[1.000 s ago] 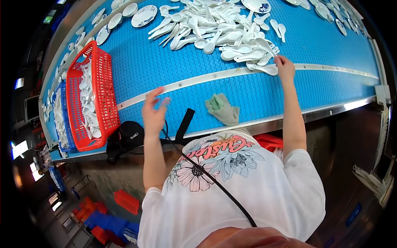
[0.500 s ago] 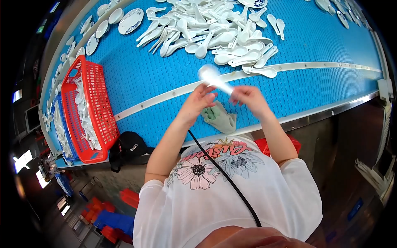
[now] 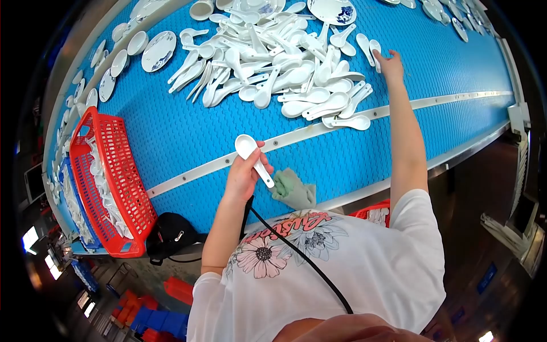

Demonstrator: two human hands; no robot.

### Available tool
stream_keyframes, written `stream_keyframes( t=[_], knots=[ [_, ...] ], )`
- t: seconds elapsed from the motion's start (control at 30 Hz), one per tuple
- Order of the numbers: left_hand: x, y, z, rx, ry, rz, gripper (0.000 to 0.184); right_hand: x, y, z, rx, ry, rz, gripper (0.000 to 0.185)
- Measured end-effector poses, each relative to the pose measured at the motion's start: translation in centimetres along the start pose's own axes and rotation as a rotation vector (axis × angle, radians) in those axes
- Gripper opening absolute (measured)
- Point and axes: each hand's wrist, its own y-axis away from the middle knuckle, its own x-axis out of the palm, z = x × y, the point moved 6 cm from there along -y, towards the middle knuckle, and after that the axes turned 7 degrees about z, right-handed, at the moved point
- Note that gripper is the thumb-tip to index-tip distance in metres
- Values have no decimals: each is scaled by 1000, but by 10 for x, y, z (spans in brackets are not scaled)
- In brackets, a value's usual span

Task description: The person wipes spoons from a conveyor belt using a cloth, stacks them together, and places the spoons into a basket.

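My left hand (image 3: 244, 175) is closed on the handle of a white ceramic soup spoon (image 3: 246, 147), its bowl pointing up and away from me. My right hand (image 3: 391, 64) is stretched out over the blue belt, fingers apart, with one fingertip touching another white spoon (image 3: 374, 47). Just left of that lies one more loose spoon (image 3: 363, 43). A big heap of white spoons (image 3: 285, 62) covers the belt beyond my left hand. Near my body, a folded greenish cloth (image 3: 293, 189) rests on the belt.
A red plastic basket (image 3: 123, 171) holding white spoons stands at the left, beside a blue basket (image 3: 73, 205). A black cap (image 3: 171, 235) lies by it. Patterned plates (image 3: 159, 51) and bowls line the far left. A white strip (image 3: 219, 164) runs across the blue belt (image 3: 450, 62).
My right hand has left the spoon held between both hands and reached far right to a loose spoon. My left hand now holds the first spoon alone, lower and further left.
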Motion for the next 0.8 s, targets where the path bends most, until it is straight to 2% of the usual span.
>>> stream_keyframes(
  t=[0.03,0.1,0.17,0.37,0.43,0.47,0.53,0.7,0.8],
  knots=[
    [0,-2,1,-15,-26,-7,30,4,-2,3,1,1,-1,82],
    [1,-5,3,-31,-22,-20,31,13,-4,2,95,88,11,96],
    [-2,-7,5,-47,-17,-36,31,12,2,5,94,105,-2,96],
    [-7,-14,7,-35,15,-49,32,11,22,5,88,-2,108,88],
    [-4,-16,7,-50,-7,-44,32,20,22,-6,135,-135,227,82],
    [-3,-17,8,-53,-10,-44,32,24,19,-13,138,-137,228,82],
    [0,-16,10,-52,-8,-27,28,20,19,-14,35,7,60,78],
    [-5,-10,14,-59,14,-37,29,9,34,-19,-8,9,74,75],
    [-8,-6,15,-51,33,-45,33,5,58,-45,1,-225,136,74]
  ],
)
